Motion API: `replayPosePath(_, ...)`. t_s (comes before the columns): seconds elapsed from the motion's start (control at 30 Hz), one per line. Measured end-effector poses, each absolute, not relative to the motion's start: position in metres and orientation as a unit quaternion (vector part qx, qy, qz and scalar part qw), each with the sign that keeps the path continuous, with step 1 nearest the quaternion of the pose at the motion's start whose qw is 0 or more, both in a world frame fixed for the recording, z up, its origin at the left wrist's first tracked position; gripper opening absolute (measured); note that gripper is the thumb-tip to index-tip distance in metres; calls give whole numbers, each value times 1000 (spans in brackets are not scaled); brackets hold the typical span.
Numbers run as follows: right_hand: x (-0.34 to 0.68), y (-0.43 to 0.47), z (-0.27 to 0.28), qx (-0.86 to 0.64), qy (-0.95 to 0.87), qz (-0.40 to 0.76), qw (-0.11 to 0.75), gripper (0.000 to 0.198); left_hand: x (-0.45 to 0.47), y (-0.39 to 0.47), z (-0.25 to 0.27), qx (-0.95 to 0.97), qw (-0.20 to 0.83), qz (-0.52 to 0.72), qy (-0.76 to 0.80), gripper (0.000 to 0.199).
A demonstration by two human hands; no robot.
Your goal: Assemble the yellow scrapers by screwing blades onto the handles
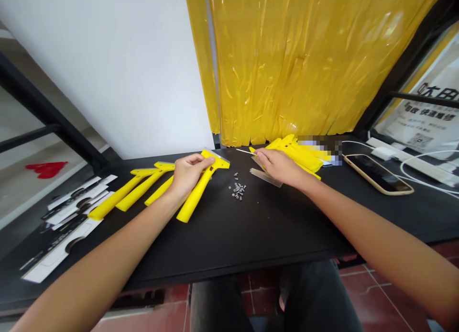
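Observation:
My left hand (189,175) is closed around the head of a yellow scraper (195,195), its handle slanting down toward me. A metal blade edge (216,155) shows along the scraper's top. In my right hand (276,165) is a screwdriver (246,152); its thin shaft points left and the fist hides its handle. Beneath that hand lie flat metal blades (266,177). Small screws and nuts (238,191) are scattered between the hands. Several more yellow scrapers (114,198) lie left of my left hand, and yellow scraper handles (296,152) are piled behind my right hand.
White and black cardboard sleeves (53,255) lie at the left of the black table (233,246). To the right are a phone (378,174), white cables (405,164) and a power strip (412,162). A yellow plastic curtain (297,64) and white panel (118,64) stand behind.

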State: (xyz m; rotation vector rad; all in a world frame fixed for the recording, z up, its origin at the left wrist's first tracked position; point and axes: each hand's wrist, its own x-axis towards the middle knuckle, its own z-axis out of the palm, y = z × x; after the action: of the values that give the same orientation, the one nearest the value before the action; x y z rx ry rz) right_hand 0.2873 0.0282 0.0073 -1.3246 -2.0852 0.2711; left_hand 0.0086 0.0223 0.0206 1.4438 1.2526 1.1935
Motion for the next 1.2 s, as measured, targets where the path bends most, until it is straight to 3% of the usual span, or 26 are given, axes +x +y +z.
replayPosePath(0.2,287,32,15,-522,-710,171,441,16,22,22,4,448,569,507,468,21)
replayPosePath(0.37,284,30,15,-521,-691,209,454,23,22,25,3,400,568,540,475,15)
replayPosePath(0.63,271,18,13,-481,-649,374,455,37,22,26,2,396,559,558,469,13)
replayPosePath(1.2,262,11,8,-438,-691,345,459,35,20,28,4,396,578,525,483,7)
